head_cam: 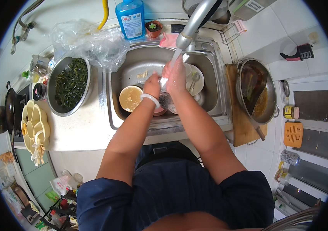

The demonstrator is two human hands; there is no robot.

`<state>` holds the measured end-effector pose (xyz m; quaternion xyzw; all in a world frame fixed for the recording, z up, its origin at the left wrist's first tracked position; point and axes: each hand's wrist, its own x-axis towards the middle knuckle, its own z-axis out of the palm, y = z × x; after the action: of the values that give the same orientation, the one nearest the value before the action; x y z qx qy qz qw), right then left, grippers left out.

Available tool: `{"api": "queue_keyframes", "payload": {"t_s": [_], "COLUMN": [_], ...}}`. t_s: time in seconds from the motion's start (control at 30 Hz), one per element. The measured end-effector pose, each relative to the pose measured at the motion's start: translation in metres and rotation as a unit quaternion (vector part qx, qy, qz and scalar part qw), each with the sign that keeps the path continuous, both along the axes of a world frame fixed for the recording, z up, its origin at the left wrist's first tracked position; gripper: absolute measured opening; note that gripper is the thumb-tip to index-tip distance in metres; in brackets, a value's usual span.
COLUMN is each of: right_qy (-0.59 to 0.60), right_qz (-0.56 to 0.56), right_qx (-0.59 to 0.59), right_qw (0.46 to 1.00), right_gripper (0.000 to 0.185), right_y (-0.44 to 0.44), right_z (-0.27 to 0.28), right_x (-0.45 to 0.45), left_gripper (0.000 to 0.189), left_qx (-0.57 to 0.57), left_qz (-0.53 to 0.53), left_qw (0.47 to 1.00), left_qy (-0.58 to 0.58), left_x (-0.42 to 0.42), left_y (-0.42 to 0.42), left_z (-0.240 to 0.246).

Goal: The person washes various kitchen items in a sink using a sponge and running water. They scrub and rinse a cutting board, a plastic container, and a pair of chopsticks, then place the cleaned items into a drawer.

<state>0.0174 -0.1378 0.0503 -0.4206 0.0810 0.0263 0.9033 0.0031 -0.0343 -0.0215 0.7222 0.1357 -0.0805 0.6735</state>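
Water runs from the faucet (pixel 183 40) onto my right hand (pixel 175 75), which is closed around a whitish, shiny object (pixel 164 82) too blurred to name. My left hand (pixel 152 85), with a pale bangle at the wrist, is at the left end of that object, its fingers curled; its exact hold is partly hidden. Both hands are over the steel sink (pixel 136 59). Below and left of my left hand is a bowl of cloudy tan liquid (pixel 130 98). Right of my right hand lie a white bowl (pixel 200 82) with spoons in it and other white dishes.
A steel basin of dark green leaves (pixel 71 85) and a clear plastic bag (pixel 94 46) are left of the sink. A blue detergent bottle (pixel 130 21) and a small potted succulent (pixel 153 28) stand behind it. On the right, a large pan (pixel 260 101) rests over a wooden board (pixel 234 124).
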Motion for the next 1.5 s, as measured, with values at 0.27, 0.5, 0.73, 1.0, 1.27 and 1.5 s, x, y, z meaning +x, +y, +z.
{"api": "queue_keyframes", "payload": {"t_s": [0.27, 0.5, 0.73, 1.0, 1.27, 1.5], "right_qy": [-0.089, -0.042, 0.021, 0.053, 0.036, 0.025], "right_qz": [0.003, 0.024, 0.046, 0.006, 0.002, 0.061], "right_qx": [-0.175, -0.074, -0.099, -0.098, -0.059, -0.110], "right_qw": [0.981, 0.996, 0.994, 0.994, 0.998, 0.992], "right_gripper": [0.072, 0.075, 0.062, 0.058, 0.048, 0.074], "right_y": [0.019, 0.017, 0.012, 0.004, 0.009, -0.011], "right_z": [0.002, 0.021, 0.010, 0.009, 0.013, -0.013], "right_x": [-0.028, -0.027, -0.015, -0.005, -0.005, 0.007], "left_gripper": [0.058, 0.066, 0.071, 0.066, 0.071, 0.056], "left_qx": [-0.154, -0.123, -0.123, -0.126, -0.109, -0.124], "left_qz": [-0.100, -0.176, -0.129, -0.081, -0.108, -0.098], "left_qw": [0.977, 0.973, 0.983, 0.988, 0.980, 0.970], "left_qy": [-0.105, -0.083, -0.032, -0.036, -0.128, -0.184], "left_x": [0.007, 0.002, -0.004, 0.004, 0.006, 0.004], "left_y": [-0.027, -0.024, -0.026, -0.038, -0.041, -0.053], "left_z": [0.085, 0.103, 0.093, 0.092, 0.070, 0.054]}}
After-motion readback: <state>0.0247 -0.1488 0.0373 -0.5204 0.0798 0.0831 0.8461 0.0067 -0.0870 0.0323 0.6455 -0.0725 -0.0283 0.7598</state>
